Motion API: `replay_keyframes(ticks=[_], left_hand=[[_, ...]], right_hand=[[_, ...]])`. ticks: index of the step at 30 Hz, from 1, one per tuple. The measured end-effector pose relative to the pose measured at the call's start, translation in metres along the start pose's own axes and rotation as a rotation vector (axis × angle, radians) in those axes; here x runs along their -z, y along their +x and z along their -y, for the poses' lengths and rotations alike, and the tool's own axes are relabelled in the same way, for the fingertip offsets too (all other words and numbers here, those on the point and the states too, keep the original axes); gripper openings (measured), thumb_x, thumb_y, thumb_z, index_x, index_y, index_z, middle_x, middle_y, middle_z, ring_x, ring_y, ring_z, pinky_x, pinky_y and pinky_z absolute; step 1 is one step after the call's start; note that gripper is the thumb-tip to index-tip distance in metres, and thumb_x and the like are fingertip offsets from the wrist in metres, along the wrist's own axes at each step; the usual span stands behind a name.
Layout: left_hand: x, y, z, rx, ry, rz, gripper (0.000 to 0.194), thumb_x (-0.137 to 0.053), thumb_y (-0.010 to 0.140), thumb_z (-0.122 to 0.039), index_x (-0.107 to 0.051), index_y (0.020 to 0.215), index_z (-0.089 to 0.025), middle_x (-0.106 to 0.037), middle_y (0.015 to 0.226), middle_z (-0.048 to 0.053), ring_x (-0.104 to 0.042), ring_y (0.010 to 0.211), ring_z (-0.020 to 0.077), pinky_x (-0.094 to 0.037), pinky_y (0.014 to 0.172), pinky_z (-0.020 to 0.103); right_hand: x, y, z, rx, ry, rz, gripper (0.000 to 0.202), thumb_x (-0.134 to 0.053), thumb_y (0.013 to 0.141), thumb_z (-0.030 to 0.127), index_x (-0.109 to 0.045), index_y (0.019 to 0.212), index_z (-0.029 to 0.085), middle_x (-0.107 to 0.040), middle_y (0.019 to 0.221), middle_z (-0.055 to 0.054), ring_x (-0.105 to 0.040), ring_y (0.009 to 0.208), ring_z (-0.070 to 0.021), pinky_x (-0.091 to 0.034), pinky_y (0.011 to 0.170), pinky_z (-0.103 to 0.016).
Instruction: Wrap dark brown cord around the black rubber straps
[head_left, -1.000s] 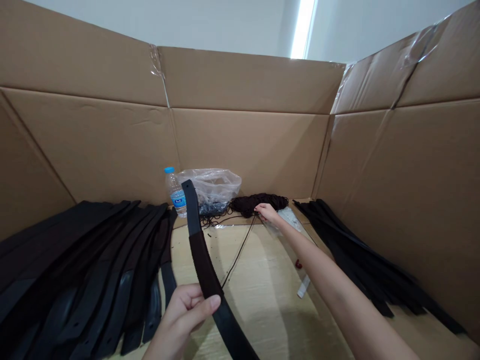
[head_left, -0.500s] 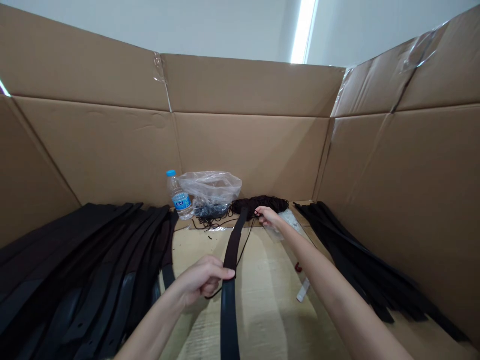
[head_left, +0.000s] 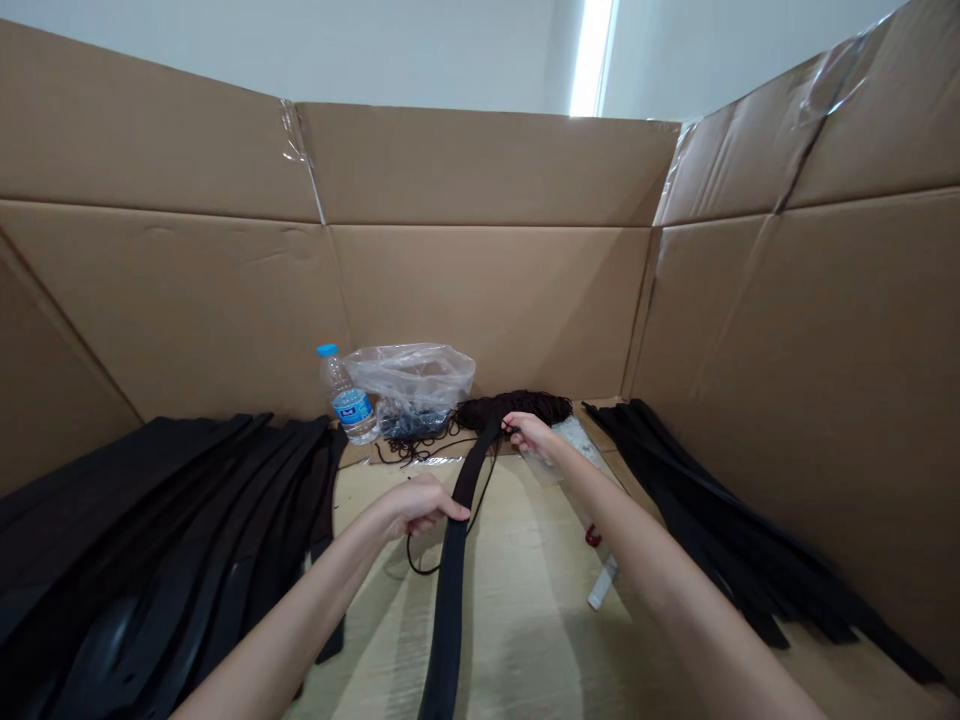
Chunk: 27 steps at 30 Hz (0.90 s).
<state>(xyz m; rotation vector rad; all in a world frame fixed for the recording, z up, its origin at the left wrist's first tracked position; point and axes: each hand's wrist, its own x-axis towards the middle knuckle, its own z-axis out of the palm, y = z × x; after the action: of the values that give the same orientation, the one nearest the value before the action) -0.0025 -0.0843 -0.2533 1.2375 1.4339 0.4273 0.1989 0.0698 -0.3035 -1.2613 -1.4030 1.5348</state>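
A long black strap (head_left: 448, 600) runs from the near edge up the middle of the board. My left hand (head_left: 427, 505) is closed on its middle part, thumb on top. My right hand (head_left: 525, 432) is pinched at the strap's far end, beside a heap of dark cord (head_left: 544, 405); what lies between its fingertips is too small to make out. A thin dark cord (head_left: 422, 571) loops beneath the strap near my left hand and runs up toward my right hand.
Black straps lie in a pile on the left (head_left: 187, 520) and another on the right (head_left: 697, 500). A water bottle (head_left: 352, 408) and a clear plastic bag (head_left: 420, 372) stand at the back. Cardboard walls (head_left: 487, 300) surround the board. A white piece (head_left: 602, 583) lies by my right forearm.
My left hand has moved up along the strap, away from me. My right hand has shifted slightly left to the strap's far end. The view has moved slightly.
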Motion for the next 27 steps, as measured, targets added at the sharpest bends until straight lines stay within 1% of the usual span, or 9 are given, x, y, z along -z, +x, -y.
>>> replay_keyframes(ticks=[3,6,10,15,19,21,24,27], left_hand=[[0.000,0.010,-0.005,-0.004,0.021,0.013,0.059,-0.084,0.029,-0.047,-0.035,0.051,-0.022,-0.026,0.038,-0.011,-0.016,0.038,0.0036,-0.002,0.049,0.026],[0.003,0.021,-0.008,-0.039,0.025,0.012,0.057,-0.083,0.032,-0.048,-0.038,0.053,-0.021,-0.029,0.039,-0.010,-0.018,0.038,0.0042,-0.002,0.048,0.026],[0.009,0.039,-0.009,-0.111,0.012,0.020,0.059,-0.084,0.031,-0.050,-0.036,0.051,-0.021,-0.026,0.040,-0.011,-0.017,0.040,0.0040,-0.003,0.047,0.026],[0.012,0.066,-0.017,-0.174,-0.008,0.017,0.063,-0.085,0.031,-0.053,-0.034,0.049,-0.021,-0.025,0.041,-0.011,-0.016,0.041,0.0035,-0.004,0.048,0.025],[0.011,0.085,-0.030,-0.205,-0.032,0.018,0.066,-0.085,0.028,-0.054,-0.031,0.048,-0.021,-0.025,0.041,-0.011,-0.015,0.040,0.0029,-0.005,0.047,0.025],[0.011,0.093,-0.036,-0.239,-0.047,0.019,0.066,-0.085,0.031,-0.055,-0.031,0.047,-0.021,-0.026,0.041,-0.011,-0.015,0.040,0.0025,-0.005,0.047,0.026],[0.015,0.103,-0.044,-0.282,-0.061,0.005,0.064,-0.084,0.037,-0.055,-0.032,0.047,-0.021,-0.025,0.040,-0.011,-0.017,0.039,0.0029,-0.006,0.047,0.026],[0.021,0.112,-0.050,-0.313,-0.064,-0.005,0.064,-0.085,0.038,-0.052,-0.030,0.047,-0.021,-0.022,0.041,-0.011,-0.016,0.040,0.0028,-0.006,0.047,0.026]], right_hand=[[0.002,0.001,0.000,-0.005,0.003,0.011,0.022,-0.055,0.093,0.031,-0.059,0.106,0.013,-0.062,0.094,-0.004,-0.061,0.072,-0.0119,-0.054,0.061,-0.026],[0.003,0.001,0.000,-0.008,0.004,0.025,0.023,-0.055,0.093,0.031,-0.059,0.107,0.013,-0.062,0.096,-0.004,-0.061,0.074,-0.0126,-0.054,0.062,-0.027],[0.004,-0.001,0.000,-0.013,-0.008,0.061,0.024,-0.055,0.093,0.032,-0.059,0.107,0.013,-0.063,0.096,-0.005,-0.062,0.075,-0.0132,-0.054,0.064,-0.028],[0.001,-0.005,0.002,0.002,-0.047,0.076,0.021,-0.055,0.093,0.031,-0.060,0.101,0.012,-0.062,0.089,-0.003,-0.060,0.067,-0.0105,-0.052,0.058,-0.024],[-0.003,-0.009,0.003,0.021,-0.097,0.064,0.020,-0.055,0.093,0.030,-0.060,0.100,0.012,-0.062,0.089,-0.003,-0.059,0.065,-0.0097,-0.051,0.056,-0.023],[-0.003,-0.011,0.003,0.025,-0.129,0.052,0.020,-0.055,0.094,0.030,-0.060,0.100,0.012,-0.062,0.086,-0.002,-0.057,0.062,-0.0085,-0.050,0.053,-0.021],[-0.002,-0.012,0.002,0.037,-0.178,0.019,0.020,-0.054,0.094,0.030,-0.061,0.099,0.012,-0.062,0.083,-0.001,-0.056,0.057,-0.0071,-0.048,0.049,-0.019],[0.001,-0.009,0.001,0.057,-0.221,-0.043,0.021,-0.054,0.094,0.031,-0.061,0.100,0.012,-0.063,0.082,-0.001,-0.057,0.057,-0.0077,-0.049,0.051,-0.021]])
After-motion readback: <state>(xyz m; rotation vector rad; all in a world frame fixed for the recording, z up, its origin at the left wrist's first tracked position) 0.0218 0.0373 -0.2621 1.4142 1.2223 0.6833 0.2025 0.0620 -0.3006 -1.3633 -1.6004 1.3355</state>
